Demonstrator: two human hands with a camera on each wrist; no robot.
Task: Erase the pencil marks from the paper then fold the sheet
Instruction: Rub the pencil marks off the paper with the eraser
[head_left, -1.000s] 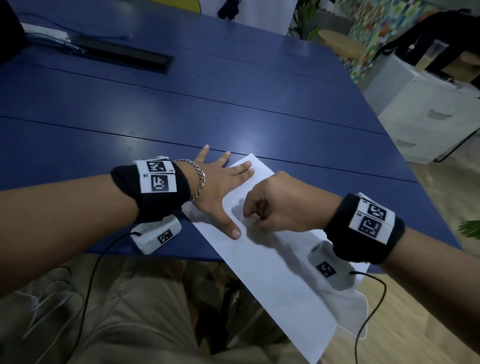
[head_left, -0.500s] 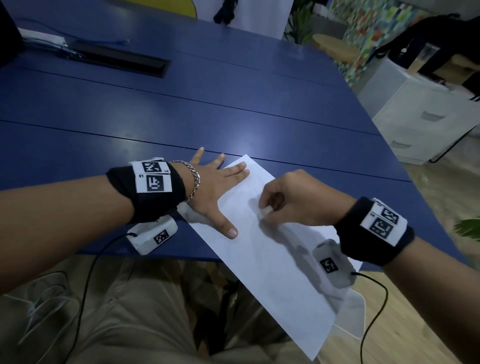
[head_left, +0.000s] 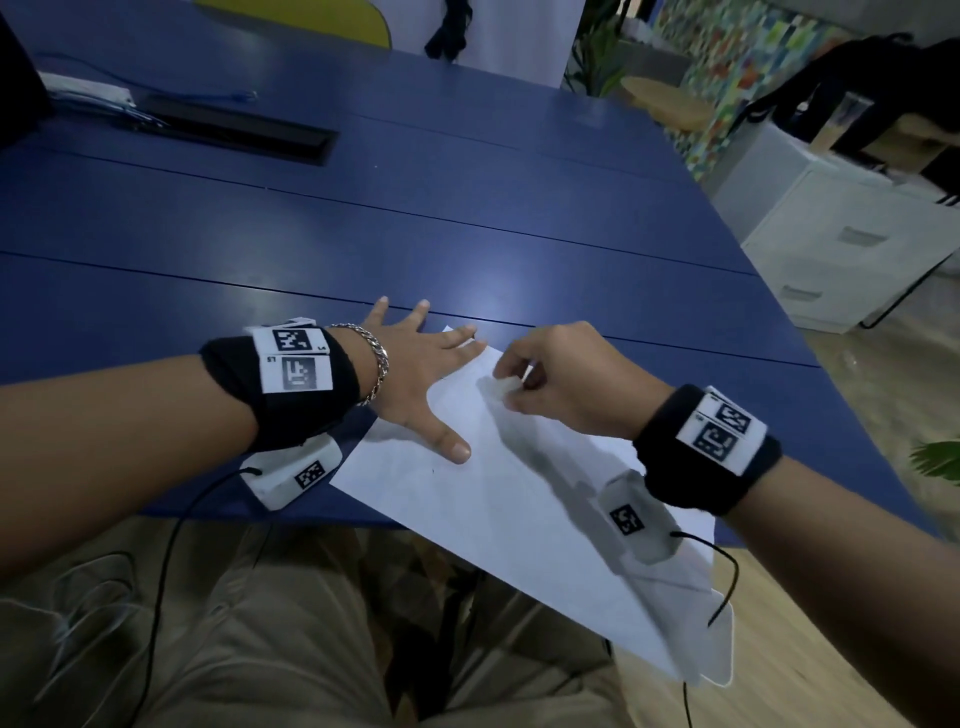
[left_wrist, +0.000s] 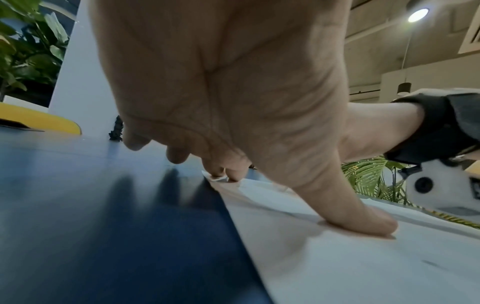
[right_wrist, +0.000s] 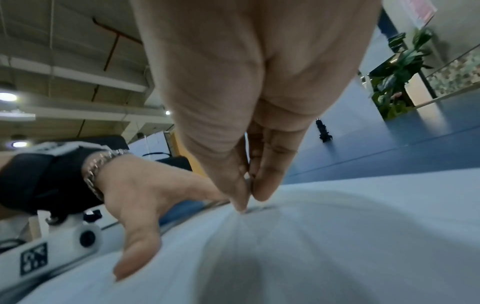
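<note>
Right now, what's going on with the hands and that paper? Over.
Left hand flat, pinning paper. Right hand pinching small white eraser on the sheet. Sheet unfolded, overhanging table edge. Nothing in the way.

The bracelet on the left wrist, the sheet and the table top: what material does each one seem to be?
Bracelet: probably metal, silver-coloured and shiny; its chain links glint.
Sheet: thin white matte paper; it overhangs the table edge without breaking and ripples by the right hand.
Table top: blue, smooth, semi-gloss, reflecting light softly; laminate or painted board, I cannot tell which.
</note>
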